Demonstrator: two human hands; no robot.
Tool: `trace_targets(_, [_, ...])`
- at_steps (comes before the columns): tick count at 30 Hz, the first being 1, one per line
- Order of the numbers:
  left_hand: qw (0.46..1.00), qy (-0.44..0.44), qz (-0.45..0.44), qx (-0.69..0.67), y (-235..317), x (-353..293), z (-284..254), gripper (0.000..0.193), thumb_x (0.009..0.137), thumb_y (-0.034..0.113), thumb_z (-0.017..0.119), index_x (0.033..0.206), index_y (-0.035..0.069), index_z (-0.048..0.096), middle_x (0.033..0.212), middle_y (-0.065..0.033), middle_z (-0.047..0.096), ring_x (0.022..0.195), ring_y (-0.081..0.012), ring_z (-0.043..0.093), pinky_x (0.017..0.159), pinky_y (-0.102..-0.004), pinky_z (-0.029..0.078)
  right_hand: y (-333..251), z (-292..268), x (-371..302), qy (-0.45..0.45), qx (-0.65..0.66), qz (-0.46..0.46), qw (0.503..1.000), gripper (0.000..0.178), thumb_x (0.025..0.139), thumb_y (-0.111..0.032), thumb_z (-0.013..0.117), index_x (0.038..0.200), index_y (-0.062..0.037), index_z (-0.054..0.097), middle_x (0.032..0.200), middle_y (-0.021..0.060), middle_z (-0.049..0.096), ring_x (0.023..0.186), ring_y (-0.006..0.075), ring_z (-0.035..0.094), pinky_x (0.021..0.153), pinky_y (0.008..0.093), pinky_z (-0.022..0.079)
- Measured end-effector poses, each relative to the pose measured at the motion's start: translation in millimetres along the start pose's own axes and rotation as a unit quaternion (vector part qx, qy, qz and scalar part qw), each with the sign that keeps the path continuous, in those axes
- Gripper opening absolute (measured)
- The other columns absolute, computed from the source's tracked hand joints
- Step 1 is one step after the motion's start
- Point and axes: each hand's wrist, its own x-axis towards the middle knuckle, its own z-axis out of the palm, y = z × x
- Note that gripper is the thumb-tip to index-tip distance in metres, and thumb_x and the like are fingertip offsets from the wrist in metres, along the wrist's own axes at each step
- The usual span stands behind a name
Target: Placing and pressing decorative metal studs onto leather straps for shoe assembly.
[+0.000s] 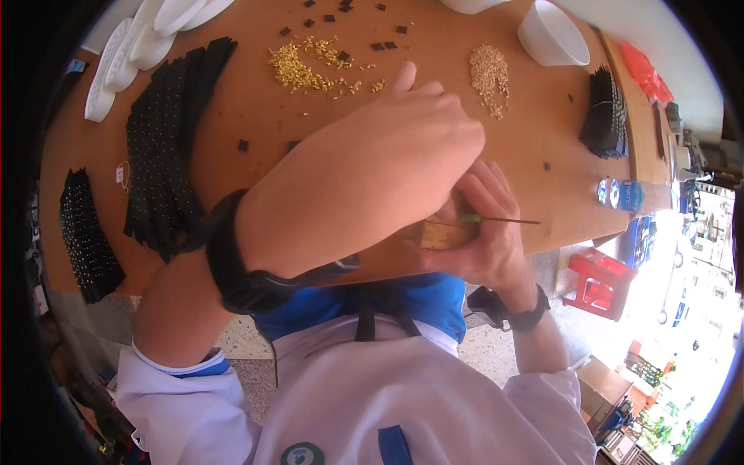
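My left hand [438, 128] is bent over the middle of the table, its back toward me. Its knuckles are folded and the thumb sticks up; whatever the fingers hold is hidden. Just to the right and nearer, my right hand [496, 240] grips a small yellowish, wood-coloured block [448, 235] by the table's front edge. A thin dark rod [515, 222] with a green end [469, 218] lies across the right hand's fingers, above the block. Beyond my left hand are a heap of small gold-coloured metal pieces [293, 68] and several black squares [378, 46].
Black strips with shiny dots [167, 132] lie left, beside a shorter bundle [87, 232] and white plastic trays [128, 58]. At right are a copper-coloured heap [488, 74], a white bowl [554, 35], another black bundle [604, 116] and a plastic bottle [624, 195]. A red stool [601, 283] stands beyond the table.
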Motion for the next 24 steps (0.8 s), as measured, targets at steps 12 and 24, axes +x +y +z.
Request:
trace_targets(12, [0.997, -0.056, -0.048, 0.004, -11.4, -12.7, 11.7, 0.040, 0.077, 0.035, 0.085, 0.086, 0.001, 0.066, 0.091, -0.0107, 0.060, 0.102, -0.0268, 0.058, 0.097, -0.0415, 0.038, 4.1, 27.5, 0.7, -0.009, -0.026, 0.010, 1.000, 0.055, 0.057, -0.023, 0.089, 0.106, -0.0083, 0.068, 0.090, 0.0055, 0.057, 0.081, 0.0286, 0.056, 0.069, 0.0400, 0.051])
trace_targets(24, [0.999, 0.005, -0.028, 0.038, -5.6, -18.2, 22.7, 0.018, 0.083, 0.020, 0.078, 0.083, 0.007, 0.065, 0.089, -0.0066, 0.061, 0.101, -0.0245, 0.060, 0.100, -0.0431, 0.036, 5.2, 28.1, 1.5, -0.022, -0.004, 0.023, 0.999, 0.051, 0.055, -0.019, 0.086, 0.100, -0.0076, 0.066, 0.088, 0.0058, 0.056, 0.078, 0.0290, 0.054, 0.069, 0.0404, 0.050])
